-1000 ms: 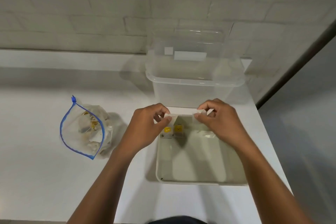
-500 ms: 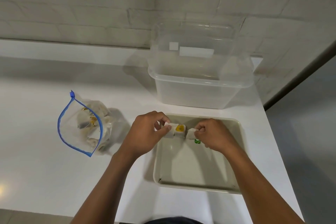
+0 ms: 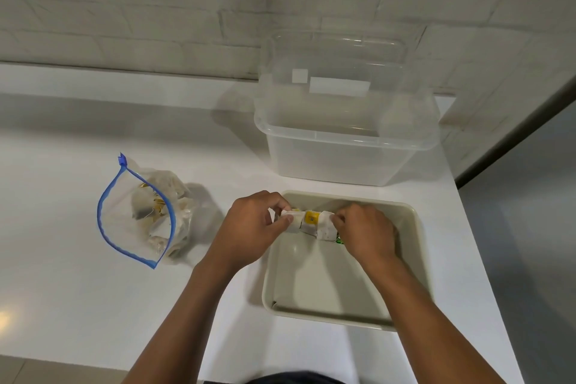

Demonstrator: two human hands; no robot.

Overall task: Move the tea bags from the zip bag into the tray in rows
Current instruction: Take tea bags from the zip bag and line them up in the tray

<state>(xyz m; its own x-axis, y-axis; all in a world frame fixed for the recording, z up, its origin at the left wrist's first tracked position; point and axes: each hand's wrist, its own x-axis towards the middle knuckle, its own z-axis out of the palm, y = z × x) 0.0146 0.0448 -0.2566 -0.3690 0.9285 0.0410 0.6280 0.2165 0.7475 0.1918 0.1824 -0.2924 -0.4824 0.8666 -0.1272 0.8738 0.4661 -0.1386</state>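
- Left hand (image 3: pixel 249 229) and right hand (image 3: pixel 363 232) fingers pinch tea bags (image 3: pixel 310 224) at tray (image 3: pixel 414 259) top edge, frame centre.
- Uneven release may skew the row.
- Zip bag (image 3: pixel 140 212), left, still holds more.

The tray (image 3: pixel 414 259) is pale beige, and the tea bags (image 3: pixel 307 223) are white with a yellow tag. The zip bag (image 3: pixel 137 212) is clear with a blue edge.
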